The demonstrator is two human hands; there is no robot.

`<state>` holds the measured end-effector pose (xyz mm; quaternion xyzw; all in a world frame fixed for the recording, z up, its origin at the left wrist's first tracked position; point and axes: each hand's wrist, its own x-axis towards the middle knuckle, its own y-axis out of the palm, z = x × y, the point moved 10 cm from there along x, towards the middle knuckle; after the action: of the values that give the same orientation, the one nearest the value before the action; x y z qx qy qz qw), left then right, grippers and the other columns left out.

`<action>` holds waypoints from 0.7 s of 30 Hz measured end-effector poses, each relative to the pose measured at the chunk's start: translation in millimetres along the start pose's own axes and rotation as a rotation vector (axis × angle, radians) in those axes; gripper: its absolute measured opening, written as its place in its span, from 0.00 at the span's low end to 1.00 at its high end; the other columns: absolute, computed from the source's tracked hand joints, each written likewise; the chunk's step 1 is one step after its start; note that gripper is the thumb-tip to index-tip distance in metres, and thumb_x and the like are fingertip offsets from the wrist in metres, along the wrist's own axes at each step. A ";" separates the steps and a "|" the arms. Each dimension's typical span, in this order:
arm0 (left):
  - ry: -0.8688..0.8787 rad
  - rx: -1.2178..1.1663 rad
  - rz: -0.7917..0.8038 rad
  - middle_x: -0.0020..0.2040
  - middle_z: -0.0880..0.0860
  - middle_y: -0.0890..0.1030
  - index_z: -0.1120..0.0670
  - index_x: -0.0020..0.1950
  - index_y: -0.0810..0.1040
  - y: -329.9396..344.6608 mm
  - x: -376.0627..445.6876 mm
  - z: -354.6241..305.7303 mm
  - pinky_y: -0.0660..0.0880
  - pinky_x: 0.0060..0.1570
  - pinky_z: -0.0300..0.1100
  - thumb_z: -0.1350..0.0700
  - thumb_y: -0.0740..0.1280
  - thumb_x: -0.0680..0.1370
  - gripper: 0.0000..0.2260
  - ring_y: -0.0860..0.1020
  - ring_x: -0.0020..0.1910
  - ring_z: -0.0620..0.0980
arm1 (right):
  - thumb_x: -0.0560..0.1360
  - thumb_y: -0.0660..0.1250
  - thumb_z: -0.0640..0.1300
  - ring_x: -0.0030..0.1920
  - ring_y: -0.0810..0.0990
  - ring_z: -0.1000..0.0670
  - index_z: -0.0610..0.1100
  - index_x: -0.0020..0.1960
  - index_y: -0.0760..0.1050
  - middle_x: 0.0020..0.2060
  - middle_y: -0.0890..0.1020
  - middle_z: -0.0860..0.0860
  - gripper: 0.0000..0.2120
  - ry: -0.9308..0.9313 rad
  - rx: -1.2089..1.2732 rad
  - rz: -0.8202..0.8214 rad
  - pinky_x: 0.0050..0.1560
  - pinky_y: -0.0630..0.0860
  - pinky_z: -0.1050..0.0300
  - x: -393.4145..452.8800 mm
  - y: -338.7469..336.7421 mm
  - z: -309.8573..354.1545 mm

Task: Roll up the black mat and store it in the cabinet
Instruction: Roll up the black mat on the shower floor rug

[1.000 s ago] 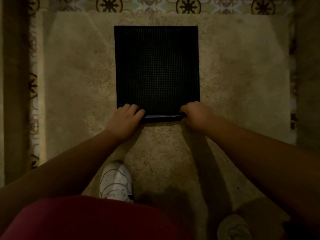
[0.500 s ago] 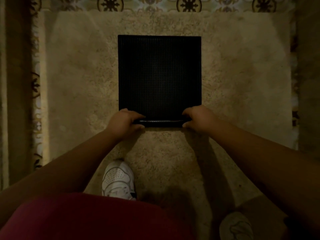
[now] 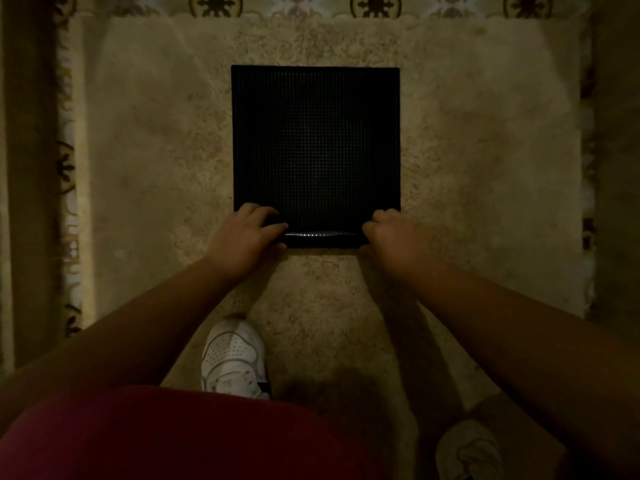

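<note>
The black mat [image 3: 316, 147] lies on the beige rug [image 3: 145, 174] at twelve o'clock; left hand [image 3: 242, 235] and right hand [image 3: 393, 237] curl their fingers around its rolled near edge.

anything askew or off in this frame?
Nothing stands out. The mat lies square on the rug, its near edge curled into a roll gripped by the left hand and right hand.

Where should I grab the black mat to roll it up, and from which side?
Grab the rolled near edge of the black mat, coming from the side nearest you. It lies flat on the beige rug, and that edge is already curled into a small roll. Hold it at both ends, as the left hand and right hand do.
</note>
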<state>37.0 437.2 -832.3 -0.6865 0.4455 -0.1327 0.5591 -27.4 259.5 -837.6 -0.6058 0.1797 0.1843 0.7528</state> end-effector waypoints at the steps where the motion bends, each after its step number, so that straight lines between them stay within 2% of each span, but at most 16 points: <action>1: -0.007 0.069 -0.023 0.60 0.63 0.77 0.57 0.66 0.76 -0.4 -3.7 -3.9 0.74 0.51 0.59 0.56 0.72 0.74 0.21 0.73 0.58 0.65 | 0.75 0.65 0.48 0.50 0.72 0.45 0.41 0.50 0.77 0.46 0.75 0.46 0.11 0.005 0.005 0.020 0.41 0.71 0.53 1.7 0.3 -1.4; 4: 0.013 0.168 -0.066 0.60 0.61 0.77 0.54 0.73 0.68 -0.1 -10.2 -19.1 0.72 0.49 0.56 0.58 0.70 0.72 0.29 0.75 0.56 0.62 | 0.76 0.66 0.49 0.52 0.72 0.44 0.41 0.53 0.78 0.48 0.75 0.45 0.13 0.003 0.007 0.089 0.45 0.72 0.52 8.1 0.4 -3.6; 10: 0.053 0.250 -0.024 0.64 0.61 0.77 0.57 0.70 0.71 6.4 -8.5 -25.0 0.72 0.53 0.60 0.59 0.71 0.72 0.27 0.76 0.59 0.62 | 0.76 0.65 0.49 0.56 0.72 0.43 0.42 0.59 0.77 0.54 0.75 0.44 0.16 0.015 0.035 0.163 0.53 0.74 0.49 15.6 2.9 -11.4; 13: 0.068 0.291 0.015 0.66 0.62 0.75 0.59 0.72 0.69 9.9 -0.7 -23.2 0.72 0.56 0.60 0.59 0.68 0.75 0.25 0.75 0.61 0.62 | 0.77 0.64 0.47 0.59 0.71 0.43 0.43 0.68 0.71 0.60 0.74 0.43 0.21 0.011 0.064 0.085 0.56 0.74 0.46 12.3 -0.7 -12.5; 17: -0.017 0.305 0.081 0.74 0.58 0.67 0.56 0.77 0.58 15.5 13.2 -11.3 0.65 0.65 0.59 0.56 0.59 0.80 0.25 0.68 0.69 0.60 | 0.75 0.62 0.37 0.63 0.69 0.42 0.45 0.73 0.63 0.66 0.72 0.45 0.28 -0.021 -0.008 -0.012 0.56 0.72 0.47 2.8 -0.3 1.1; 19: -0.032 0.314 0.092 0.74 0.58 0.66 0.55 0.77 0.56 17.0 19.3 -7.4 0.64 0.65 0.58 0.55 0.58 0.80 0.26 0.67 0.69 0.60 | 0.74 0.63 0.37 0.63 0.69 0.43 0.45 0.73 0.64 0.65 0.73 0.45 0.27 0.008 -0.024 -0.038 0.56 0.72 0.48 5.4 -2.9 1.6; 21: -0.046 0.315 0.114 0.75 0.59 0.63 0.56 0.77 0.55 19.7 22.2 -5.5 0.63 0.66 0.59 0.55 0.59 0.80 0.27 0.64 0.70 0.60 | 0.73 0.62 0.36 0.59 0.71 0.43 0.44 0.69 0.69 0.60 0.75 0.44 0.23 0.023 -0.012 -0.046 0.52 0.74 0.47 12.4 -7.1 1.1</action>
<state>36.8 417.2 -854.9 -0.5670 0.4445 -0.1533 0.6764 -13.1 259.9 -837.5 -0.6163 0.1736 0.1611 0.7510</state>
